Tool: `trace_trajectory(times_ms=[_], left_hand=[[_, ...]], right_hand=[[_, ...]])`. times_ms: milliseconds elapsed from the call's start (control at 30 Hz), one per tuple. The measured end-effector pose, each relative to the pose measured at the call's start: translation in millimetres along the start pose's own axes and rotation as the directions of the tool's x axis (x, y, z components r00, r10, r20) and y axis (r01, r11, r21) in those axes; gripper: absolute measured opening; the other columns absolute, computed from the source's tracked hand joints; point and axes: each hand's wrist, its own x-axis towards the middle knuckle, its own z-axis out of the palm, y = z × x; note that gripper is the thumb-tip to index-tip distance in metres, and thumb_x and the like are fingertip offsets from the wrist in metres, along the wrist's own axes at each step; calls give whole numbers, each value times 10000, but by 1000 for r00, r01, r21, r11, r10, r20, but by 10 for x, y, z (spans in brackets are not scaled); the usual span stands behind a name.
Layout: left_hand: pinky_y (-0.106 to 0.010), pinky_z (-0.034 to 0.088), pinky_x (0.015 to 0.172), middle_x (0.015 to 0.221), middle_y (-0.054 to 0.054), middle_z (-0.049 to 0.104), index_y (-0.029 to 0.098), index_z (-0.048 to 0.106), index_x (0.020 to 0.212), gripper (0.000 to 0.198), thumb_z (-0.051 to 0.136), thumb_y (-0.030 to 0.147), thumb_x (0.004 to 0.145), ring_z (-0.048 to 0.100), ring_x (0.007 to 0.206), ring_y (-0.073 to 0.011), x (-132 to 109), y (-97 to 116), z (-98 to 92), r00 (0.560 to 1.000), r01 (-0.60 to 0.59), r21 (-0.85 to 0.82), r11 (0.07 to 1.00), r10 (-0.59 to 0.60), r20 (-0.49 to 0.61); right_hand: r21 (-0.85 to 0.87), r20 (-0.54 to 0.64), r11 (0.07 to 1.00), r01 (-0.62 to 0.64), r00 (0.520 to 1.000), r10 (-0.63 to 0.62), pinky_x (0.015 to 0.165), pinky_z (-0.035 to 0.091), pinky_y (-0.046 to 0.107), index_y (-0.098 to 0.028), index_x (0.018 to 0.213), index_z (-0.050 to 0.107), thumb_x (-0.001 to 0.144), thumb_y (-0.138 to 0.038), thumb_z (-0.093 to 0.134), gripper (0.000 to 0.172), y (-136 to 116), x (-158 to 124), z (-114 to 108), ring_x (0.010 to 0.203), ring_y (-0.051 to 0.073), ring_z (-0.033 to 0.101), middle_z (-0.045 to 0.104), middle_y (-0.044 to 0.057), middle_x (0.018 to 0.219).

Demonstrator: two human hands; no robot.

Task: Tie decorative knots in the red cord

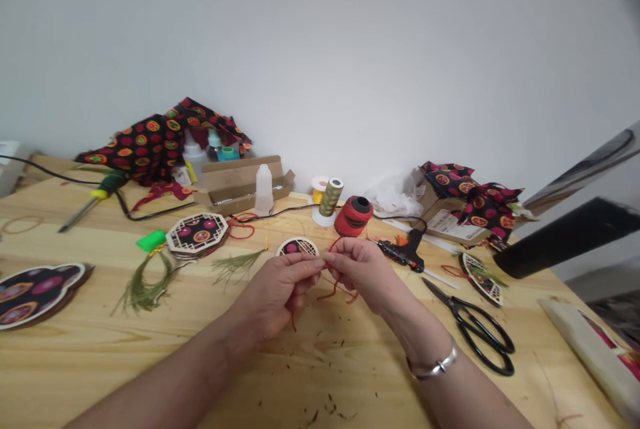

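Head view: a red cord [336,286] is pinched between both hands just above the table [150,362], near the middle of the picture. The left hand [280,292] is closed, with thumb and forefinger pressed on the cord's upper end. The right hand [360,269] is closed as well, its fingertips meeting those of the left on the same stretch of cord. Loose loops and ends of the cord are seen hanging below and between the hands; whether they touch the wood cannot be told. A bracelet [435,366] is worn on the right wrist.

Just behind the fingertips a disc [297,246] with a lattice front is laid flat. A red spool [353,215] is placed behind the right hand, with a gold spool [331,197] upright just to its left. A glue gun [405,250] is laid to the right of the hands, and scissors [475,326] are set further right, blades shut and pointing towards the gun.

To the left, green fibres [237,264] are strewn near the disc, and a tassel [145,276] with a green cap is laid beyond them. Octagonal pieces [197,232] are stacked behind the tassel. A bottle [263,189] is stood upright against a box [240,182] near the wall, and patterned cloth [160,136] is heaped at the box's left end. A screwdriver [93,199] is laid at the far left.
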Motion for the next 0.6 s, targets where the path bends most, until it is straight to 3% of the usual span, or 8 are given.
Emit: trace_trajectory(times_ms=[367, 600], left_hand=[[-162, 111, 330, 487, 70, 448, 149, 653, 696, 142, 680, 283, 658, 275, 332, -5, 8, -136, -13, 998, -62, 156, 986, 65, -17], [-151, 131, 331, 516, 62, 456, 144, 671, 694, 163, 709, 296, 649, 264, 352, 1, -7, -129, 5, 998, -61, 88, 994, 59, 25]], right_hand=[[76, -27, 997, 11, 1000, -9, 374, 222, 161, -152, 600, 500, 663, -271, 610, 174, 108, -56, -16, 404, 36, 349, 455, -69, 459], [87, -44, 996, 34, 999, -31, 371, 239, 169, -154, 629, 511, 665, -311, 630, 200, 109, -59, -31, 406, 45, 363, 489, -55, 484]])
